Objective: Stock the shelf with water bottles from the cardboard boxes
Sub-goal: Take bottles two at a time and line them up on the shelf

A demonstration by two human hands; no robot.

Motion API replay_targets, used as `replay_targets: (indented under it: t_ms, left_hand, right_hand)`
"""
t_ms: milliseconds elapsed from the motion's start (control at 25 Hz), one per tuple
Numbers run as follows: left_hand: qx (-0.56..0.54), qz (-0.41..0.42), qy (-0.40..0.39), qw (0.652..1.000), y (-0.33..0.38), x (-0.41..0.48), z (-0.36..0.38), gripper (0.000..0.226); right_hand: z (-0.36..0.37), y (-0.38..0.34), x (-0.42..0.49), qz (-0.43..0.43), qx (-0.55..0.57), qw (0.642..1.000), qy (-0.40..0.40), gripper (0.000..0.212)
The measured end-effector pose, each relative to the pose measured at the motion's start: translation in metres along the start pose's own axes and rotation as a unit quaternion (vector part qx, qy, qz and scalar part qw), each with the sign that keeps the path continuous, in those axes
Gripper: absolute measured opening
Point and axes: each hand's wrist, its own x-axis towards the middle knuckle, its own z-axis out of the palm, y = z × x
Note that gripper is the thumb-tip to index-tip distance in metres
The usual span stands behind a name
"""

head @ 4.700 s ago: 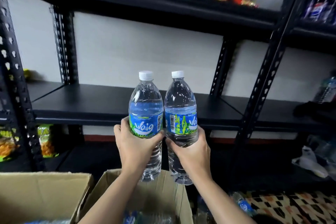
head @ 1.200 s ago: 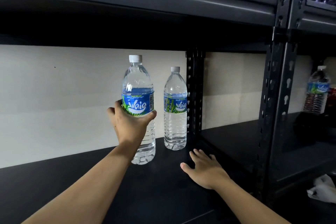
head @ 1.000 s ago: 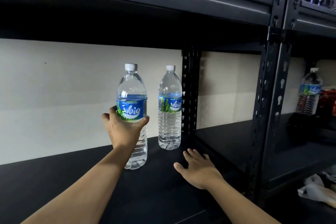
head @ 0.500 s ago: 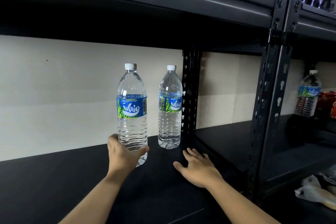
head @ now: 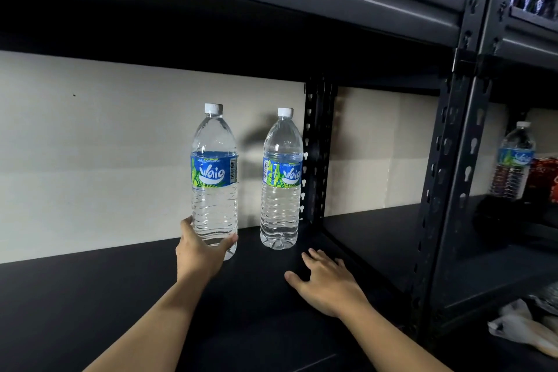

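My left hand [head: 200,254] grips the water bottle [head: 214,178] low; my right hand [head: 326,284] rests flat on the shelf [head: 120,296]. I'd seat it upright beside the second bottle [head: 281,184] before releasing.

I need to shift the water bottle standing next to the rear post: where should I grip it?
Grip the water bottle by its ribbed lower body, from the front: it stands upright, the rear post crowds its right, the wall is behind.

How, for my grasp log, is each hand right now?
Left hand: grips the lower part of a Waig water bottle.
Right hand: open, resting flat on the shelf, holding nothing.
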Motion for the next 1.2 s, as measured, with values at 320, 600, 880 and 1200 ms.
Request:
replay_targets:
  t_ms: [320, 600, 880, 1200]
  left_hand:
    - [0.03, 0.011, -0.008, 0.999, -0.013, 0.001, 0.004, 0.095]
    - [0.074, 0.012, -0.02, 0.997, -0.015, 0.003, 0.005, 0.098]
    - [0.118, 0.01, -0.025, 0.993, -0.013, 0.003, 0.009, 0.081]
    - [0.122, 0.004, -0.034, 0.992, -0.012, 0.003, 0.009, 0.08]
  right_hand:
    - [0.001, -0.003, -0.002, 0.011, 0.022, 1.0, 0.017, 0.078]
    - [0.002, -0.003, -0.002, 0.008, 0.022, 1.0, 0.019, 0.077]
    - [0.0, -0.004, -0.003, 0.008, 0.025, 0.999, 0.02, 0.077]
    - [0.001, -0.003, -0.002, 0.013, 0.026, 0.999, 0.015, 0.079]
